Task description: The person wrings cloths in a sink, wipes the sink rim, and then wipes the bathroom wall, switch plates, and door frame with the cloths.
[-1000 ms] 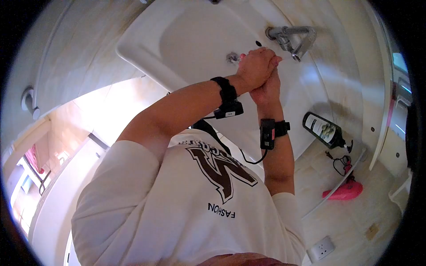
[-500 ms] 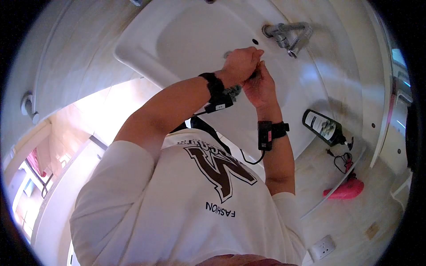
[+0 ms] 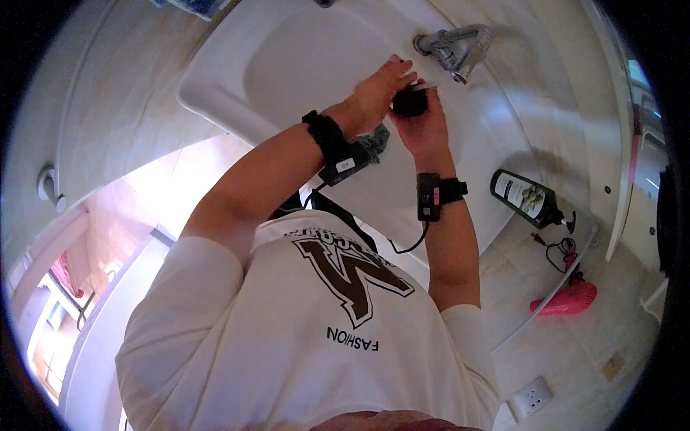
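Note:
My right hand is wrapped round a dark, rounded object over the white sink. What kind of object it is cannot be made out. A thin pale strip shows at its upper edge, near my fingertips. Beside it, on the left, my left hand has its fingers stretched out and slightly apart, close to the object's top; whether they touch it is unclear. Below my left wrist a crumpled grey-green cloth-like thing is partly hidden by the black wrist device.
A metal faucet juts out at the sink's far right. On the right lie a dark green pump bottle and a pink hair dryer with its cord. A wall socket sits at the lower right.
My hands were close together, covering most of the dark object. Now my left hand has moved up and left, its fingers straighter, and the object shows in my right hand. The view has shifted slightly.

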{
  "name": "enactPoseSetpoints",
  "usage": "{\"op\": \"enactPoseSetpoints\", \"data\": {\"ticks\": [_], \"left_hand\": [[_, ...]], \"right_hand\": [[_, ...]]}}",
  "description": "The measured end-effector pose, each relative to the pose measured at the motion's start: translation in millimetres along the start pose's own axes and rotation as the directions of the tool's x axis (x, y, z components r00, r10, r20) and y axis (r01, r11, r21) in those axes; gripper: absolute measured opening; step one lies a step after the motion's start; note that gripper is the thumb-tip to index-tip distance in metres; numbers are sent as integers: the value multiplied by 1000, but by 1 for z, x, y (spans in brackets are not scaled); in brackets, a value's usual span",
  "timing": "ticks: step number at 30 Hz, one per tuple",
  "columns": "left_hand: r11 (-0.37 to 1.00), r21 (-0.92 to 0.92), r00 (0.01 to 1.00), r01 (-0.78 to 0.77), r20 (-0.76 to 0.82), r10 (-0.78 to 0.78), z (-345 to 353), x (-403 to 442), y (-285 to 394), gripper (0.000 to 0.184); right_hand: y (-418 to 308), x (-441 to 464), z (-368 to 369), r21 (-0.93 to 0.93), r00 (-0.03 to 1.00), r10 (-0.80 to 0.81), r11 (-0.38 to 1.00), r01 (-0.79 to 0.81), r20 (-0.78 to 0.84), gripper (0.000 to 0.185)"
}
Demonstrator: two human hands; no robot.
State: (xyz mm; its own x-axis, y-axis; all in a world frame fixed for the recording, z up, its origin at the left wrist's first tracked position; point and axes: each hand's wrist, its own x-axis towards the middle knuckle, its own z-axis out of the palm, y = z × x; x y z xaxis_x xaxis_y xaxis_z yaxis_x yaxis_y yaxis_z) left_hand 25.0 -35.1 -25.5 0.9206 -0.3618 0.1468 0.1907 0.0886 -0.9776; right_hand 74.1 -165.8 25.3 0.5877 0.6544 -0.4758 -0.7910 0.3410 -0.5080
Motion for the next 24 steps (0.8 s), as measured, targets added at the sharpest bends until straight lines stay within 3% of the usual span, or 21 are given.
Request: {"op": "enactPoseSetpoints", "data": {"ticks": [1,2,4,5,6,7,8,9,10,11,13,14,15,16,17,18,19,20,21,23,24], "left_hand": [[752,-597,954,278,79,-289,1,-1,-7,50],[688,-662,949,296,126,-288,-2,0,-14,52],[617,-722,945,313,170,-280,-3,1,-35,55],[471,-867,976,165,214,52,5,1,-60,58],[257,-964,910,69,166,379,7,0,-73,60],[253,-965,911,62,158,381,2,-2,-69,60],[-128,-960,930,248,199,309,-3,-4,-59,61],[-502,-786,930,360,260,260,-5,-5,-46,62],[-791,-474,910,386,339,240,-9,-9,-33,63],[-945,-85,873,316,416,254,-11,-11,-28,65],[-937,308,829,165,472,301,-9,-11,-23,67],[-923,57,796,380,488,358,-7,-8,-24,65],[-806,-192,755,559,519,400,-7,-6,-25,64],[-806,-196,757,559,516,400,-6,-8,-28,64],[-780,-212,785,589,381,489,-2,-14,-32,62],[-753,-230,786,617,237,571,1,-21,-35,61],[-746,-384,831,544,127,541,-4,-27,-26,59],[-735,-437,831,519,58,553,-19,-34,-2,57],[-727,-485,827,487,-12,562,-34,-41,21,56],[-725,-450,800,522,-36,599,-58,-48,57,54],[-731,-453,791,510,-87,606,-66,-50,64,58]], "right_hand": [[2,1,-2,-31,996,-62,997,64,57,35],[2,4,-3,-30,997,-62,998,64,52,35],[1,6,-4,-281,979,-184,948,151,-93,22],[1,4,-4,-279,978,-184,948,151,-95,22],[1,2,-4,-296,964,-225,939,176,-142,21],[1,-2,-6,-313,944,-268,928,200,-191,20],[2,-1,-10,-311,944,-269,929,201,-193,20],[4,5,-13,-367,936,-265,915,168,-231,22],[7,6,-15,-422,928,-262,897,133,-264,24],[9,5,-8,-419,928,-259,899,131,-267,24],[15,4,3,-488,854,-310,869,77,-417,23],[11,3,-2,-486,853,-310,871,78,-420,23],[4,2,-14,-554,829,-337,832,40,-446,27],[-4,1,-28,-616,805,-366,788,1,-466,31],[-12,2,-54,-559,814,-348,828,34,-466,30],[-18,-1,-79,-636,786,-415,771,36,-458,28],[-28,-12,-100,-681,816,-432,729,66,-383,27],[-38,-29,-97,-815,761,-538,579,23,-361,29],[-48,-46,-104,-822,774,-520,570,0,-360,33],[-62,-79,-120,-920,735,-598,382,-90,-321,42],[-68,-94,-130,-920,732,-601,380,-92,-321,42]]}}
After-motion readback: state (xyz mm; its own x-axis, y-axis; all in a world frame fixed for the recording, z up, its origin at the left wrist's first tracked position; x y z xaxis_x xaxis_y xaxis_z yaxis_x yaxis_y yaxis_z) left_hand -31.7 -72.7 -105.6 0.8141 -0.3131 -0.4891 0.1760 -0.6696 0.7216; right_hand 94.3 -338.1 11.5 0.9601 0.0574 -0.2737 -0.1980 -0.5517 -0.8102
